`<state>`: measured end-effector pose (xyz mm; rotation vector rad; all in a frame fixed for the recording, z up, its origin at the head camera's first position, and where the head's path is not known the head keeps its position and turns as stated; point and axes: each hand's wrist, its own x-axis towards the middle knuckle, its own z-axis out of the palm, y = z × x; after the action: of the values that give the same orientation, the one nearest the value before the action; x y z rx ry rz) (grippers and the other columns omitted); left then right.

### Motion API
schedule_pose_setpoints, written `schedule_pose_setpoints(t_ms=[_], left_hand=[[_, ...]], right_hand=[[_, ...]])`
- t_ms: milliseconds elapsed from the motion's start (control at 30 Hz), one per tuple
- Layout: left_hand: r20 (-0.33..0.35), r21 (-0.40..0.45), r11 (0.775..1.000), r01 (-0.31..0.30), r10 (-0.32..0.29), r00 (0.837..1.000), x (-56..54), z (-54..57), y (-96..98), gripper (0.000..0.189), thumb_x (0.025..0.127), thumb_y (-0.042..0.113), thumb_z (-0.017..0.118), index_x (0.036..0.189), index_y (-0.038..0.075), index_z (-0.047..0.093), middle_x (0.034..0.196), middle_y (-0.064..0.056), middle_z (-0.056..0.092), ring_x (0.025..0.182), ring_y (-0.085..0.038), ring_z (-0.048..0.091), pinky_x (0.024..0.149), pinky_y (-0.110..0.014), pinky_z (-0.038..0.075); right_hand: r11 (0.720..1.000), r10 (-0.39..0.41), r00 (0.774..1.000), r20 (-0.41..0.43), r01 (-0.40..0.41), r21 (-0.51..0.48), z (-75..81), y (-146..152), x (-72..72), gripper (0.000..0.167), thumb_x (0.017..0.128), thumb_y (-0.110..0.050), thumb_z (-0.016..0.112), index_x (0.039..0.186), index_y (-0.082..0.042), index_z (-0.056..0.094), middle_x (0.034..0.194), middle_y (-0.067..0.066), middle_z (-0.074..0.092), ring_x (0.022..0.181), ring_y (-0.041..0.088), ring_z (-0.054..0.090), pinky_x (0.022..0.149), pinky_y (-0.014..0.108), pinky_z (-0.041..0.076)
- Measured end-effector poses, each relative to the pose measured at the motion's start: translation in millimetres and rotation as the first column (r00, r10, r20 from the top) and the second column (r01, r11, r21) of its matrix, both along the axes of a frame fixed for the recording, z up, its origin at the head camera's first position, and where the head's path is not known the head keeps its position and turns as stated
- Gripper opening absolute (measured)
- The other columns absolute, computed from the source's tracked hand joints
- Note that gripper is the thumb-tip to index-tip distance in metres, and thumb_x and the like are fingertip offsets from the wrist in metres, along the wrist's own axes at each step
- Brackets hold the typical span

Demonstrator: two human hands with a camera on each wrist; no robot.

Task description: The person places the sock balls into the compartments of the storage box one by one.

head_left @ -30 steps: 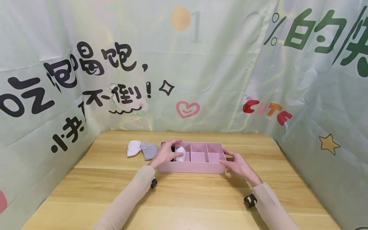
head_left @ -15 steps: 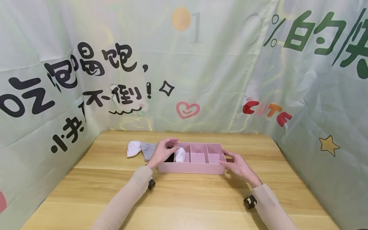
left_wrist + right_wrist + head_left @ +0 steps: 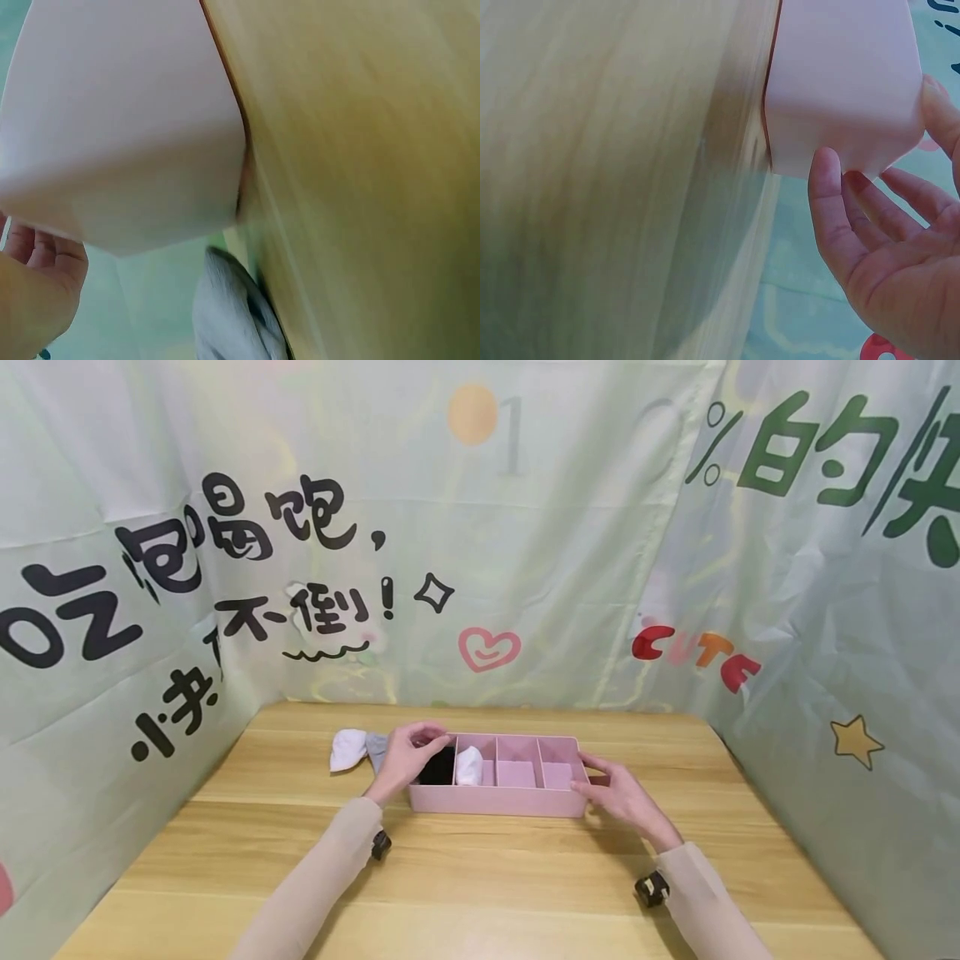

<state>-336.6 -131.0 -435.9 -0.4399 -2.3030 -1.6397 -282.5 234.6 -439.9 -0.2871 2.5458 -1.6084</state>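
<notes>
A long pink divided storage box [image 3: 498,802] rests on the wooden table. Black cloth [image 3: 437,767] fills its left compartment, and a white folded cloth [image 3: 469,767] sits at the left of the second one. Over the box's left end is my left hand [image 3: 405,760], fingers loosely bent and nothing between them. My right hand [image 3: 618,789] holds the right end of the box, its fingers and thumb [image 3: 939,105] against the walls. Left of the box lie another white folded cloth [image 3: 348,750] and a grey folded cloth [image 3: 229,315], partly hidden by my left hand in the head view.
The wooden table [image 3: 480,877] extends toward me in front of the box. A printed fabric backdrop [image 3: 570,568] encloses its back and both sides. The two right compartments of the box hold nothing visible. Each wrist carries a small black camera [image 3: 651,888].
My left hand has let go of the white cloth in the second compartment and moved left, uncovering the black cloth and covering part of the grey one. My right hand stays at the box's end.
</notes>
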Motion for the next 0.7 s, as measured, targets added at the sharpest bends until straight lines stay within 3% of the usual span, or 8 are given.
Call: schedule_pose_setpoints(t_ms=[167, 400, 600, 700], left_hand=[[0.01, -0.012, 0.999, -0.049, 0.049, 0.999, 0.2, 0.2, -15.3, 0.032, 0.082, 0.03, 0.08, 0.103, 0.007, 0.074, 0.091, -0.004, 0.074, 0.082, -0.011, 0.065, 0.073, -0.023, 0.05], [-0.007, -0.036, 0.994, -0.102, 0.102, 0.995, -1.3, -1.4, -40.3, 0.029, 0.082, 0.031, 0.08, 0.101, 0.01, 0.075, 0.094, -0.004, 0.074, 0.085, -0.013, 0.066, 0.073, -0.025, 0.05], [0.057, -0.056, 0.991, -0.122, 0.125, 0.99, 0.1, -1.0, -56.1, 0.025, 0.085, 0.024, 0.078, 0.105, 0.011, 0.073, 0.101, -0.006, 0.073, 0.092, -0.016, 0.065, 0.078, -0.026, 0.052], [0.087, -0.07, 0.99, -0.125, 0.131, 0.988, 1.2, 0.5, -62.3, 0.026, 0.085, 0.021, 0.077, 0.109, 0.012, 0.071, 0.107, -0.008, 0.071, 0.099, -0.021, 0.065, 0.083, -0.033, 0.053]], right_hand=[[1.0, 0.003, 1.0, -0.014, -0.003, 0.004, 0.7, 0, -0.1, 0.066, 0.096, -0.015, 0.064, 0.151, 0.001, 0.032, 0.14, 0.033, 0.048, 0.103, 0.026, 0.066, 0.065, 0.038, 0.057], [1.0, 0.008, 1.0, -0.002, -0.008, -0.001, 2.7, -1, -1.1, 0.066, 0.097, -0.015, 0.063, 0.152, 0.0, 0.03, 0.137, 0.035, 0.05, 0.088, 0.021, 0.068, 0.062, 0.039, 0.056], [1.0, 0.004, 1.0, 0.0, -0.004, 0.009, 2.2, -2, 0.1, 0.066, 0.097, -0.015, 0.063, 0.152, 0.0, 0.03, 0.139, 0.034, 0.048, 0.096, 0.022, 0.067, 0.063, 0.038, 0.056], [1.0, -0.005, 1.0, 0.008, 0.005, 0.004, 2.2, -2, 1.5, 0.067, 0.096, -0.016, 0.064, 0.152, -0.001, 0.03, 0.139, 0.034, 0.049, 0.092, 0.023, 0.067, 0.061, 0.038, 0.056]])
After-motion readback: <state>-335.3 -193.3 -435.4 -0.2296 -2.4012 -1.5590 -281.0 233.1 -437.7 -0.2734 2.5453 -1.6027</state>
